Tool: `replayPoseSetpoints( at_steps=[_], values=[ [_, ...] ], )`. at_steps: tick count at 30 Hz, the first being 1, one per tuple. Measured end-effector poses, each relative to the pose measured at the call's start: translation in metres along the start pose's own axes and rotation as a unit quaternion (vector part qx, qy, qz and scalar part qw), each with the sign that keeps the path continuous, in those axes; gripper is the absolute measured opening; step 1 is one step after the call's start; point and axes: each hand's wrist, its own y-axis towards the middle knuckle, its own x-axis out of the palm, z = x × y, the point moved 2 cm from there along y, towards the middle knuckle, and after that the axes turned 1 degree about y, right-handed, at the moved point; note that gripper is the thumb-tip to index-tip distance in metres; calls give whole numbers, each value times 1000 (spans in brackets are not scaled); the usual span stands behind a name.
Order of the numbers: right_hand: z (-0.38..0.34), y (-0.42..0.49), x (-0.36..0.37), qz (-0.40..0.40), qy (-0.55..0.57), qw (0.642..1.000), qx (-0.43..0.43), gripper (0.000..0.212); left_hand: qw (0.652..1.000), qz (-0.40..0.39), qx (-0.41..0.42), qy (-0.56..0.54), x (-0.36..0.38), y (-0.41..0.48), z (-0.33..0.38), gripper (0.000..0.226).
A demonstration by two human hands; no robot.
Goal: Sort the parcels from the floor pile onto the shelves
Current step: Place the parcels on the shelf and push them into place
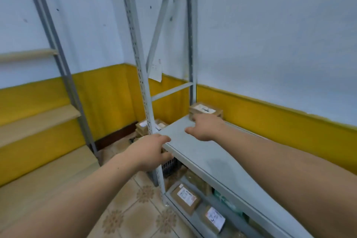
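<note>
The wall (pixel 270 35) is the biggest thing. It is pale blue on top and yellow down low. A grey rack (pixel 191 25) stands in the corner. Its flat grey shelf (pixel 222 160) runs from the middle down to the right. On the left are wood shelves (pixel 38 121), one above the other. The floor (pixel 131 208) has tan tiles with flower shapes.

You reach forward with both hands. Your left hand (pixel 152 150) holds the near corner of the shelf, right by the front post (pixel 146 102). Its fingers curl over the top edge and the thumb goes under it. Your right hand (pixel 206 127) is over the far end of the shelf. Its fingers are out fairly straight and the thumb is spread to the side. The fingertips are at the front of a brown box (pixel 219 113) and seem to touch it, but it is blurry there. This hand grips nothing.

The box has a white label (pixel 203 109) on top. It sits at the far end of the shelf, close to the wall. More parcels (pixel 185 198) lie on the low shelf (pixel 196 216) underneath. A small pile (pixel 143 125) lies on the floor in the corner, behind the post.
</note>
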Motion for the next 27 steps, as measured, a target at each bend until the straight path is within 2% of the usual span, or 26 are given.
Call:
replayPoseSetpoints(
  at_steps=[8, 13, 19, 22, 27],
  values=[
    [-138, 149, 53, -61, 24, 990, -126, 65, 992, -18, -117, -35, 17, 55, -145, 58],
    [-212, 242, 79, -112, 39, 976, -180, 63, 979, -18, -174, -103, 17, 101, -227, 56],
    [-275, 346, 109, -140, 28, 975, -172, 65, 969, -35, -213, -121, 13, 150, -329, 61],
    [-301, 398, 128, -152, 28, 976, -155, 63, 970, -54, -205, -120, 20, 182, -385, 60],
    [-333, 488, 162, -160, 33, 983, -79, 57, 974, -79, -168, -128, 30, 253, -491, 59]
  ],
)
